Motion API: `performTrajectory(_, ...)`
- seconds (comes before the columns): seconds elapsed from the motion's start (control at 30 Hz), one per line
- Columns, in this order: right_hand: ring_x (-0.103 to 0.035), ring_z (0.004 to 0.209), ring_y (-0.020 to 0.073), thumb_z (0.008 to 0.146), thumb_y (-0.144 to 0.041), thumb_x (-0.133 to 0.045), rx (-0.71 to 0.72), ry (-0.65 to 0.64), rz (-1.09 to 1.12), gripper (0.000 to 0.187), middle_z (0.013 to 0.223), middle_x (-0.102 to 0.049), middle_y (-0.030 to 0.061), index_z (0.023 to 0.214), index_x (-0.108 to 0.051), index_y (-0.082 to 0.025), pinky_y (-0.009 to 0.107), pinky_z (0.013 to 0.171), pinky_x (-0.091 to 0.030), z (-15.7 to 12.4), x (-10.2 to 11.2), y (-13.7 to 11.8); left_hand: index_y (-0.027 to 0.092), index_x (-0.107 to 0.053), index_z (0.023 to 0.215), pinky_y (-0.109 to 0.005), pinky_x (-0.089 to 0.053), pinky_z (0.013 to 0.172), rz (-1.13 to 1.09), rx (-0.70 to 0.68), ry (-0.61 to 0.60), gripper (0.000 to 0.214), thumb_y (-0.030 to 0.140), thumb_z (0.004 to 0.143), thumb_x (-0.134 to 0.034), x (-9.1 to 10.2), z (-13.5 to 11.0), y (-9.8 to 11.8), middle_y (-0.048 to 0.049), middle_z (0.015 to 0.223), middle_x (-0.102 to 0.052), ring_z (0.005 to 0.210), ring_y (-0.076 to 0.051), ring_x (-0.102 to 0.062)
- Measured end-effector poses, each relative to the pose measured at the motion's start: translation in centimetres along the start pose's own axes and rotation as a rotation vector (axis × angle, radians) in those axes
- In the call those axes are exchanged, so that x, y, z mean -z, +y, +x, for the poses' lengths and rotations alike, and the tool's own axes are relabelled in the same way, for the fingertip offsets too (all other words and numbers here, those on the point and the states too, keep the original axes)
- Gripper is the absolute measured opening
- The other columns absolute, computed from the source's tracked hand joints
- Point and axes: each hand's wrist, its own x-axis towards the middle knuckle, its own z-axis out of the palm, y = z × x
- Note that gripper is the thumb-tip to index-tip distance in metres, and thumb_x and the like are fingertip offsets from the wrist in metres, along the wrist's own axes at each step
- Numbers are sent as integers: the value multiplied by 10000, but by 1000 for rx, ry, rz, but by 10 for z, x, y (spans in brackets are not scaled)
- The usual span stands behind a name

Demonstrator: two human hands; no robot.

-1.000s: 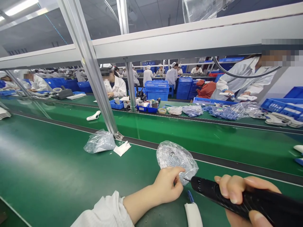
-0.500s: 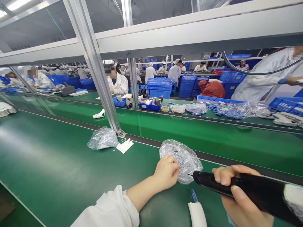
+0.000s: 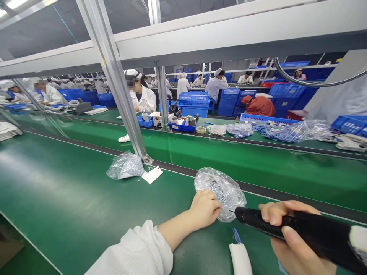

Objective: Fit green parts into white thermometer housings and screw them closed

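Observation:
My left hand (image 3: 205, 209) rests at the near edge of an open clear plastic bag (image 3: 233, 191) of small dark screws (image 3: 219, 193). Its fingers are curled together, and whatever they may pinch is hidden. Wrapped in my right hand (image 3: 289, 225) is a black electric screwdriver (image 3: 258, 221), its thin bit pointing left toward the bag and my left fingers. Below the bag lies a white curved plastic part (image 3: 240, 259), with a small blue piece (image 3: 236, 235) at its upper end.
Farther left sit a second bag of screws (image 3: 127, 166) and a crumpled white paper (image 3: 152, 175). A metal post (image 3: 123, 95) rises from the bench's far edge. Beyond it runs a green conveyor belt (image 3: 183, 149), carrying a white part (image 3: 124, 138). Several co-workers sit or stand behind.
My left fingers have curled in more tightly beside the bag. On the belt, the white part has shifted right, partly behind the post. The person at far right has left the view.

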Motion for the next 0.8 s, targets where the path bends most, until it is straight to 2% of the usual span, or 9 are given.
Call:
performTrajectory(0.13,-482,542,163,726,-362,-690,2,-1,13,243,572,-509,6,941,-610,-284,331,574,-511,-1,-1,-3,158,-641,773,-338,-375,708,34,-77,-23,133,223,820,-534,0,5,-1,-59,809,-608,848,-230,-523)
performTrajectory(0.27,-483,591,174,757,-374,-660,-38,-21,21,239,607,-506,7,975,-593,-303,350,652,-501,-4,0,-6,140,-605,815,-349,-382,724,22,-161,-21,138,216,842,-494,-1,7,-6,-76,855,-603,864,-235,-518)
performTrajectory(0.4,-469,590,170,770,-382,-651,-30,-9,37,234,604,-488,-3,979,-582,-302,352,684,-483,-6,2,-11,152,-552,877,-334,-398,747,-59,-202,29,124,206,876,-440,5,2,-4,-69,885,-583,869,-210,-509)
performTrajectory(0.57,-458,559,150,780,-378,-639,9,10,76,210,583,-481,-21,961,-587,-285,315,682,-471,-5,1,-21,166,-476,841,-257,-416,765,-207,-289,111,87,170,889,-404,16,-4,5,-42,856,-569,817,-144,-496)
performTrajectory(0.8,-429,543,163,763,-387,-638,12,39,68,225,565,-462,-10,949,-581,-274,346,670,-466,-8,2,-25,167,-457,810,-263,-435,744,-280,-370,203,122,164,887,-361,15,-5,5,-60,816,-576,777,-152,-493)
